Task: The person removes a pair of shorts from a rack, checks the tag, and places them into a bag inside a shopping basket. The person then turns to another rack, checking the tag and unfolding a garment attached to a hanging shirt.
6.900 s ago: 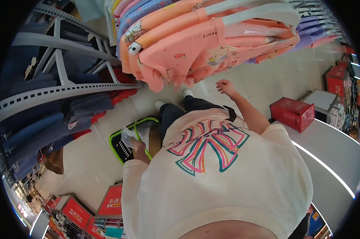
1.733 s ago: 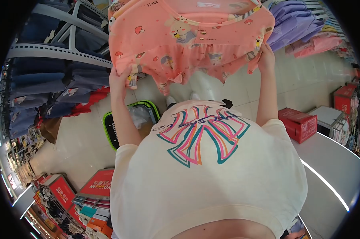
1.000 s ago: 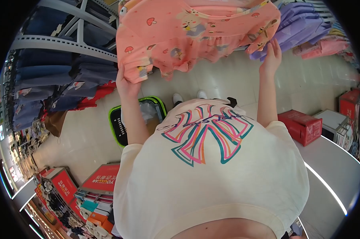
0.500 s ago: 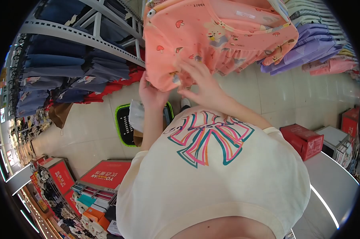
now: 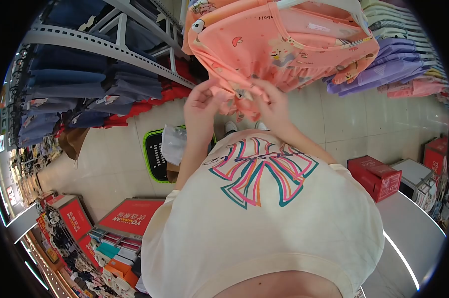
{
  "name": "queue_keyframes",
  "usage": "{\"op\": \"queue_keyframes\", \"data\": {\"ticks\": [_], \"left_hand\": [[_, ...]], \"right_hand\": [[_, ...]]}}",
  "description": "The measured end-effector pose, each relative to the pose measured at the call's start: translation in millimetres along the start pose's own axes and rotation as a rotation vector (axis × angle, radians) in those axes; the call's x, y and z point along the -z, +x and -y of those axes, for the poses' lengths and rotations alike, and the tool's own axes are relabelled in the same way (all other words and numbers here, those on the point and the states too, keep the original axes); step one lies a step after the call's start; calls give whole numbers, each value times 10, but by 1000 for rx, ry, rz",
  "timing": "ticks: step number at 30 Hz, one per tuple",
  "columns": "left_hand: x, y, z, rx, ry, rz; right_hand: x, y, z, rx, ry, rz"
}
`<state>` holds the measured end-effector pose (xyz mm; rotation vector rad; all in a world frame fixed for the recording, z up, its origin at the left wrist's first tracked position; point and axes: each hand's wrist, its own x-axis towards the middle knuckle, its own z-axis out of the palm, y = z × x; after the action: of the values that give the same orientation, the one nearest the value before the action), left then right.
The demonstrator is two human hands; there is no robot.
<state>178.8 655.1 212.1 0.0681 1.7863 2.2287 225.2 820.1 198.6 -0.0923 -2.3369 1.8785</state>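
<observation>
Left hand (image 5: pixel 199 104) and right hand (image 5: pixel 273 104) are close together, fingertips pinched on the bunched left-side sleeve (image 5: pixel 240 103) of a coral-pink printed cloth garment (image 5: pixel 249 52), which hangs from a white hanger (image 5: pixel 288 3) just ahead of them. Handling that sleeve's end looks like the step in hand; the next move seems to call for a light hold on both sides, so the cloth spreads without dragging the garment off its hanger. Half a second ago the right hand reached across with fingers spread; now they are drawn in on the cloth, gathering it between the hands. Left of the garment and nearer the body, a black plastic basket with a lime-green rim (image 5: pixel 146 154) holds a crumpled translucent bag (image 5: pixel 173 144). Lavender cloth garments (image 5: pixel 383 64) hang right of the coral-pink one; dark-blue folded clothes (image 5: pixel 78 79) lie to its left.
</observation>
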Motion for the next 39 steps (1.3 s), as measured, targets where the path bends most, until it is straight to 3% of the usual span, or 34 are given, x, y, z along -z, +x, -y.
{"op": "queue_keyframes", "data": {"ticks": [2, 5, 8, 13, 16, 19, 22, 24, 25, 27, 29, 33, 39], "left_hand": [[82, 55, 35, 39, -278, -79], [224, 196, 44, 111, -607, -210], [373, 280, 89, 111, -695, -293], [543, 359, 143, -4, -508, -309], [556, 390, 180, -80, -58, -211], [543, 364, 291, -232, 777, -235], [327, 265, 351, -194, 570, -93], [256, 258, 308, -114, 594, 315], [173, 229, 249, -214, 661, 436], [33, 292, 420, -99, 558, 508], [43, 409, 669, -8, 538, 532], [227, 750, 1357, 185, 565, 544], [705, 759, 2212, 384, 747, 461]], "right_hand": [[32, 78, -140, -208, 309, -115], [141, 196, -269, -386, 1117, -38], [180, 238, -293, -520, 1222, -156], [208, 291, -93, -552, 1276, -128], [182, 296, -29, -527, 1270, -111], [126, 292, 15, -462, 1261, -57], [74, 237, 130, -377, 1233, 91], [33, 225, 134, -323, 1241, 208], [9, 238, 108, -276, 1299, 313], [-44, 248, 158, -287, 1263, 363], [-126, 287, 331, -377, 1198, 372], [-206, 368, 324, -362, 1033, 586], [-215, 309, 362, -365, 874, 585]]}}
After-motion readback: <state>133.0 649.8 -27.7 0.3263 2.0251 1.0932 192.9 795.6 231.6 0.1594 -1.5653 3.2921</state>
